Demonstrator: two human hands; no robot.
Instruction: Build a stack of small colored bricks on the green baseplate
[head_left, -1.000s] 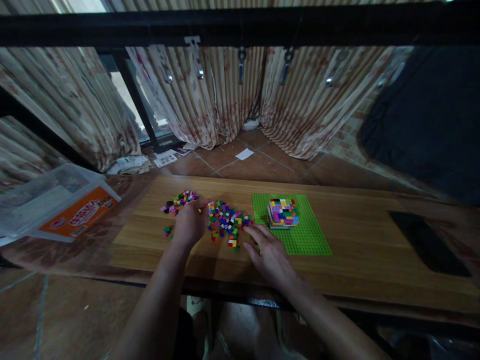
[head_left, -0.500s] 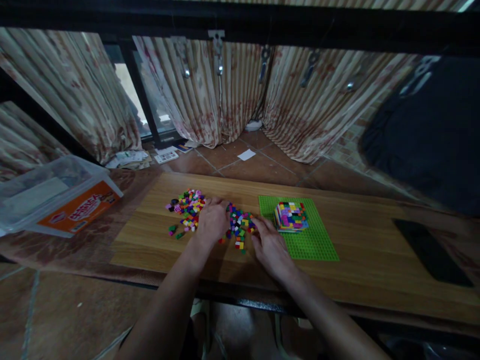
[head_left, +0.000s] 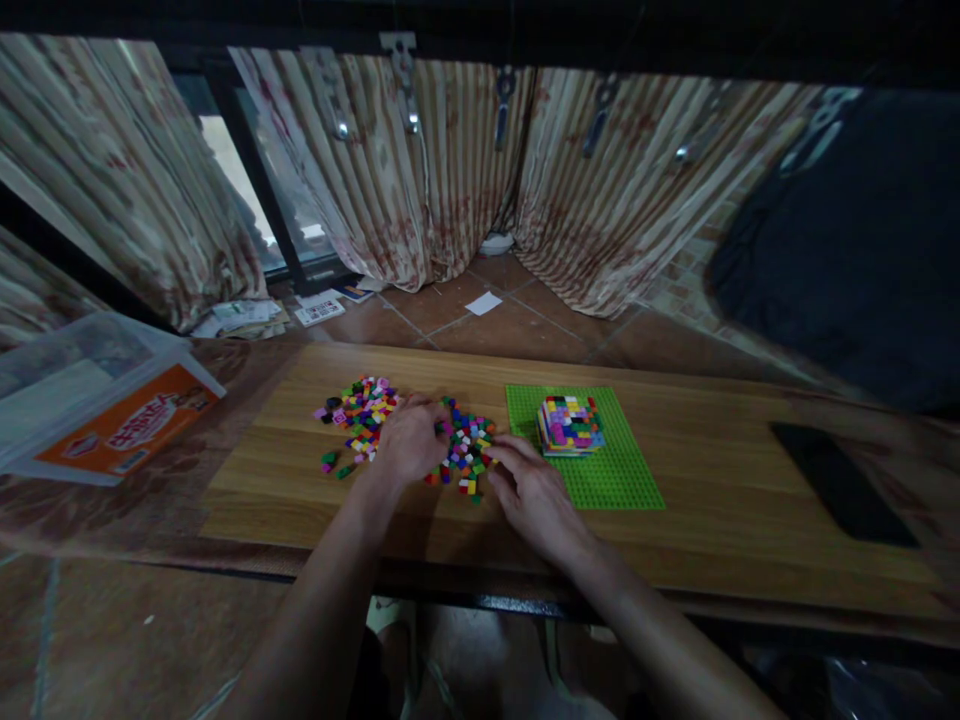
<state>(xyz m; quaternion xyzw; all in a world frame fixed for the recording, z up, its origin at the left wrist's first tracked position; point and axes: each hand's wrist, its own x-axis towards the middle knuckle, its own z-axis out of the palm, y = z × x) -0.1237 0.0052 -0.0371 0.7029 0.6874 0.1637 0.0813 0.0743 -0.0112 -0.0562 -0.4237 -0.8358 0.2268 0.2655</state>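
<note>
My left hand [head_left: 411, 440] reaches down between two heaps of small coloured toy bricks, its fingers curled and the tips partly hidden. A pinkish brick shows beside the fingertips, but whether it is held I cannot tell. At the right edge of the nearer heap [head_left: 469, 445], my right hand [head_left: 529, 485] rests low, thumb and fingers apart, close to a few bricks. The other heap [head_left: 364, 415] spreads left of my left hand. On the green baseplate [head_left: 630, 470], right of my right hand, stands a block [head_left: 571, 427] built from many-coloured bricks.
A clear plastic box [head_left: 127, 400] with an orange label sits at the left end of the wooden board [head_left: 712, 480]. A dark flat object [head_left: 840, 485] lies toward the right. Beyond the board are floor tiles, a white paper [head_left: 484, 303] and striped curtains [head_left: 450, 180].
My left hand has moved right from the left heap to the nearer heap's left side, uncovering more bricks behind it. My right hand stays near the same bricks. The camera view shifts slightly.
</note>
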